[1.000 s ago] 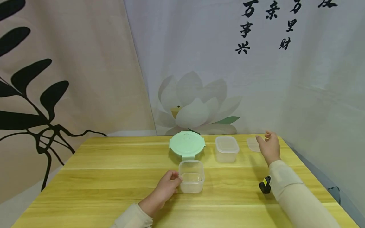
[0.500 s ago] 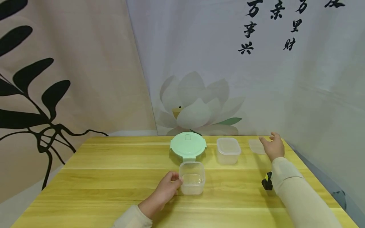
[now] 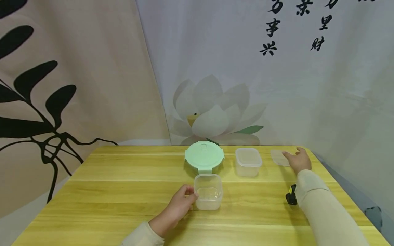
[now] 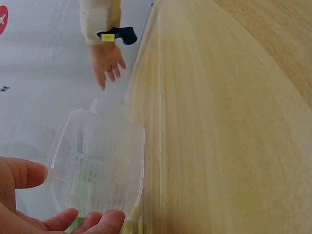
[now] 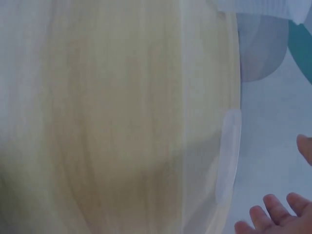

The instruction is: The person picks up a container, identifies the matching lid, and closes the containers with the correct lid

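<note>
A clear square plastic container (image 3: 208, 193) stands open-topped on the table, in front of the green-lidded round box. My left hand (image 3: 180, 203) grips its left side; in the left wrist view the thumb and fingers are spread around the container (image 4: 100, 161). Over at the back right, my right hand (image 3: 298, 161) hovers beside a thin translucent lid (image 3: 278, 158), its fingers relaxed and holding nothing. The right wrist view shows that lid (image 5: 229, 156) lying on the table, with the right hand's fingertips (image 5: 275, 207) past it.
A round box with a mint-green clip lid (image 3: 204, 155) stands at the back middle. Right of it is a lidded square container (image 3: 248, 162). A black wrist camera (image 3: 291, 195) is on the right sleeve. Hanging cloth (image 3: 215, 51) borders the wooden table (image 3: 123, 191).
The whole scene has slid slightly right in the head view. My left hand stays on the container, and the right hand stays beside the lid with barely any shift.
</note>
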Demonstrator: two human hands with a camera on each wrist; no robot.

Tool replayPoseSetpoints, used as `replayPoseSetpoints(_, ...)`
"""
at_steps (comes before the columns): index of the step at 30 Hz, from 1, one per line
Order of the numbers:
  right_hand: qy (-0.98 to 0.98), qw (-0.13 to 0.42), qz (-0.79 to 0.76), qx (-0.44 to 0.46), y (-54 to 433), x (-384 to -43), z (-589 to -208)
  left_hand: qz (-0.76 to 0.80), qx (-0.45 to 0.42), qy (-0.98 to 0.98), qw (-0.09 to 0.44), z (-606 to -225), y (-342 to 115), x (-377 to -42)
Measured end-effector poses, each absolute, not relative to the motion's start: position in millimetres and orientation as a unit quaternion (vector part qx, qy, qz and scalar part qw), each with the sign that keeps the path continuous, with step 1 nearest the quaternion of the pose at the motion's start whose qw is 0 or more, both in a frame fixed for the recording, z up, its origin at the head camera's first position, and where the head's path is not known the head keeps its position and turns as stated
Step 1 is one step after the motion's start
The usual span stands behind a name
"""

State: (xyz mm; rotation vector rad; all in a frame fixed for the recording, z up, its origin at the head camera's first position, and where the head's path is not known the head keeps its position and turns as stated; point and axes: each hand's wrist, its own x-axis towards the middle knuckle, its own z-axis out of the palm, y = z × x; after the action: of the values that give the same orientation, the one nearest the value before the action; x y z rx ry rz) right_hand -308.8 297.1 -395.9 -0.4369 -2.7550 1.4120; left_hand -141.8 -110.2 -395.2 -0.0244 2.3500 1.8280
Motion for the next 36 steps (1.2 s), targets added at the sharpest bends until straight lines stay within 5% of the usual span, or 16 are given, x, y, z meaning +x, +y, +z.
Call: replayPoseSetpoints(36, -0.925, -0.099, 0.328, -0.166, 319, -328, -412, 0.609, -0.018, 0.789, 0.079, -393, -111, -143)
